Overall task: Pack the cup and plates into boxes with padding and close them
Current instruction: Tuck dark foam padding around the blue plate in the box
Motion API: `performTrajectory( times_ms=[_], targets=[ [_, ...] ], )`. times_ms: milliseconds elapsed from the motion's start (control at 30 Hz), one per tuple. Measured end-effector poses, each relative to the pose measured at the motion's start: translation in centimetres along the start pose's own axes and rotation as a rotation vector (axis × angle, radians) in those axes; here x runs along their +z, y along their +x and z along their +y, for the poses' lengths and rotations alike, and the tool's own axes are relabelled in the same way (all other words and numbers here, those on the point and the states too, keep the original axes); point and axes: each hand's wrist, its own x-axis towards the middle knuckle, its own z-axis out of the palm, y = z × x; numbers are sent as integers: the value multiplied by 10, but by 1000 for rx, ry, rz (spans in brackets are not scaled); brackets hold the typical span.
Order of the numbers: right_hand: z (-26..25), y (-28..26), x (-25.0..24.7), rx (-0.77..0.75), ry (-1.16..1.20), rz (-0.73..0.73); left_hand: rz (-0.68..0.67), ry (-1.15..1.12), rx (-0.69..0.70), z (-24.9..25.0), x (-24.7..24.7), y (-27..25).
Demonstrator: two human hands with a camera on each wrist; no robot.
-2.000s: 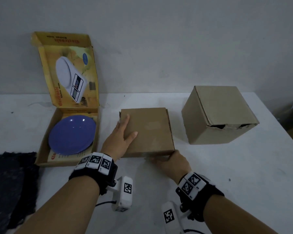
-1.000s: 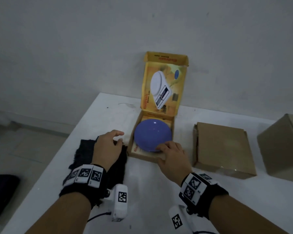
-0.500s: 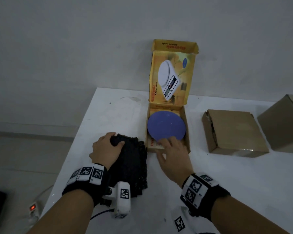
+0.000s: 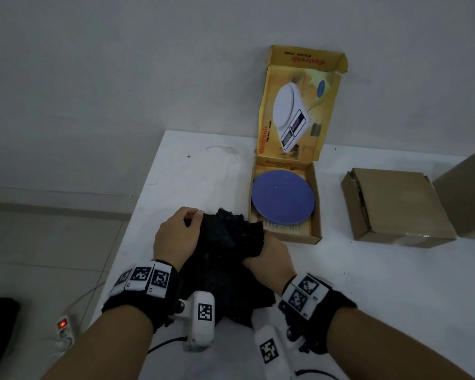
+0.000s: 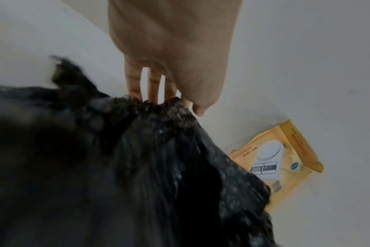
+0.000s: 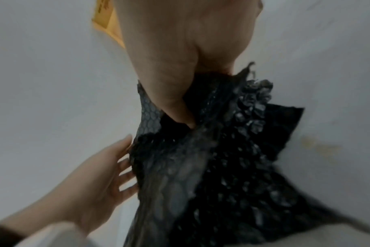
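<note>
1. Nearest, at six o'clock in the head view: black bubble wrap [image 4: 225,267], crumpled and bunched, its surface a grid of small glossy cells, edges ragged, draped over the near part of the white table [image 4: 368,292].
2. Left hand [image 4: 176,237] at the wrap's left edge, about nine o'clock from the bundle; fingers [image 5: 133,83] fairly straight and spread, tips against the wrap's ragged edge, thumb beside them; no clear pinch visible.
3. Right hand [image 4: 269,259] at three o'clock from the bundle, closed round a gathered fold; thumb [image 6: 177,107] dug into the folds, the other fingers hidden behind the material.
4. Farther, at one o'clock from the hands: yellow kitchen-scale box [image 4: 314,229] lying open, just beside the wrap's far corner, lid [image 4: 296,105] standing upright against the wall.
5. Inside that box: blue plate [image 4: 283,200], round, smooth and shallow, lying flat and filling most of the tray.
6. At three o'clock from the yellow box, apart from it: flat brown cardboard box [image 4: 395,204], closed.
7. At the right frame edge: larger brown box [image 4: 469,187], only partly in view.
</note>
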Motion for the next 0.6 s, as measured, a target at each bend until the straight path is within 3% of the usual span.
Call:
performTrajectory(
  times_ms=[167,467,533,600],
  targets=[
    [38,-2,-48,80,-62,-43,-108,33,16,13,13,1],
    [83,-6,-116,160,-176,1,-754,130,-93,50,53,5],
    [85,-9,-122,155,-278,63,-823,174,-110,58,58,4],
    [83,-14,-124,61,-467,239,-829,280,-151,66,60,6]
  ],
)
